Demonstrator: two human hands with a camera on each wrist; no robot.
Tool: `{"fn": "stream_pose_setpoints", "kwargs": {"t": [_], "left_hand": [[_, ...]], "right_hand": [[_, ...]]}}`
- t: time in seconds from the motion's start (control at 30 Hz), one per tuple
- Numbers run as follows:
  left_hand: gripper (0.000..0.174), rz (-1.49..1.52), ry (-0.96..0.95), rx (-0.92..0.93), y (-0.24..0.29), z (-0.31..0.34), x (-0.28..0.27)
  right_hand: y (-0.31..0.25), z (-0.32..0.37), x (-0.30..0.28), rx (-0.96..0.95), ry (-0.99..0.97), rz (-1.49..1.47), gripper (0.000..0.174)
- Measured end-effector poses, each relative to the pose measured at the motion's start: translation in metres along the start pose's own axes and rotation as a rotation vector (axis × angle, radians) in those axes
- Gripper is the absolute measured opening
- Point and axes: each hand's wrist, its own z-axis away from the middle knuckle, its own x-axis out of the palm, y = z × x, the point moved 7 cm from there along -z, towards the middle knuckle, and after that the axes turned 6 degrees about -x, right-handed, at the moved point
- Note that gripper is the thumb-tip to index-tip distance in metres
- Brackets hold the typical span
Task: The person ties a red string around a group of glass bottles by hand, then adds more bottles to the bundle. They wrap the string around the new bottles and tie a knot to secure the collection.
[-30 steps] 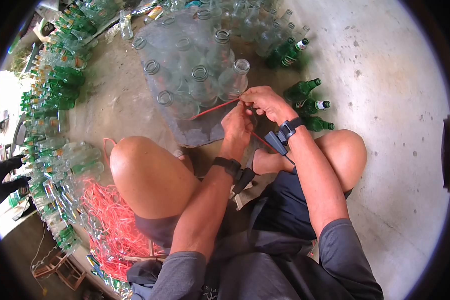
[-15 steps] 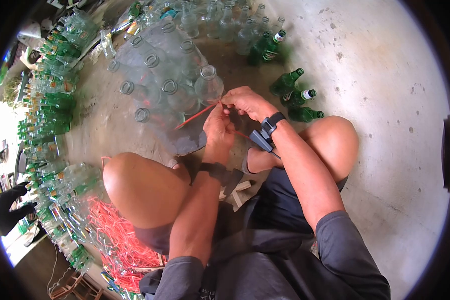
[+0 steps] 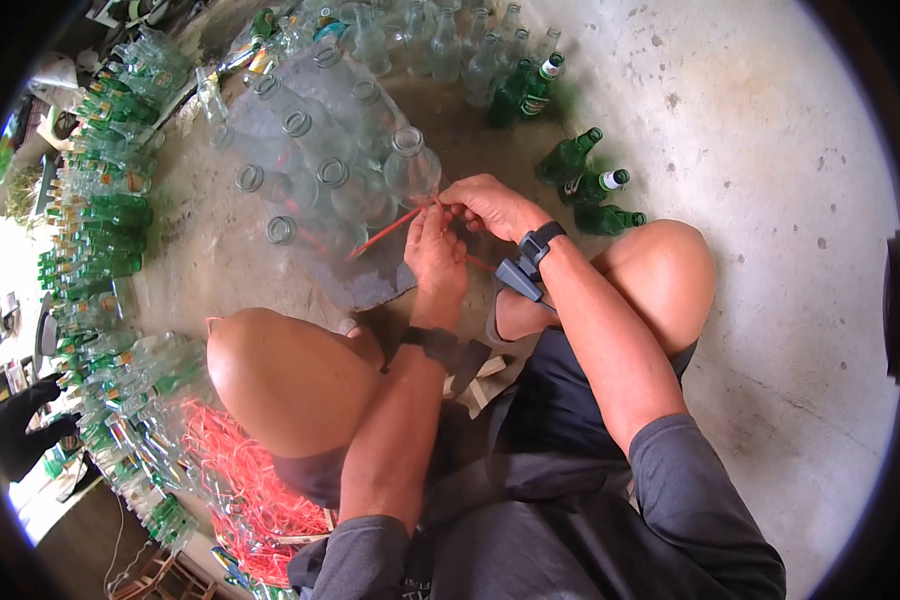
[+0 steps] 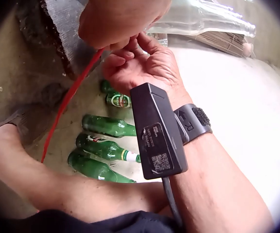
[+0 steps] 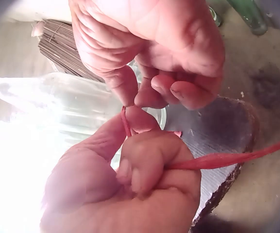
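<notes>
Clear glass bottles [image 3: 362, 196] stand bunched on a dark slab [image 3: 372, 290], with a red plastic strap [image 3: 385, 232] running low along their near side. At the near right bottle, my left hand [image 3: 436, 258] holds the strap in curled fingers; its tail [image 5: 227, 159] comes out of the fist in the right wrist view. Thumb and forefinger of my right hand [image 3: 498, 210] pinch the strap just above the left thumb. Both hands meet fingertip to fingertip. In the left wrist view, my left hand [image 4: 123, 19] hides most of the pinch.
Several green bottles [image 3: 570, 158] stand to the right of the slab. More clear bottles [image 3: 445, 45] are behind it. Rows of green and clear bottles [image 3: 110, 200] line the left side. A heap of red strap [image 3: 245, 500] lies beside my left knee.
The head view has shifted, so bottles and hands appear farther left. Both hands stay together on the strap, their fingers moving only slightly.
</notes>
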Motion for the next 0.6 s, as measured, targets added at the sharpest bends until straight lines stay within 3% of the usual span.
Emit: {"fn": "stream_pose_setpoints", "kwargs": {"t": [0.3,0.4,0.47,0.6], "left_hand": [[0.017,-0.243,0.101,0.232,0.009,0.016,0.002],[0.013,-0.296,0.087,0.339,0.011,0.014,0.000],[0.014,-0.440,0.054,0.531,0.014,0.004,-0.006],[0.015,-0.495,0.070,0.638,0.021,0.015,0.005]], "right_hand": [[-0.006,0.006,0.005,0.003,-0.014,-0.037,0.019],[-0.004,0.003,0.001,-0.021,-0.017,-0.009,0.019],[-0.005,0.002,0.000,-0.039,-0.027,0.004,0.020],[-0.008,0.003,0.003,-0.048,-0.057,0.007,0.021]]}}
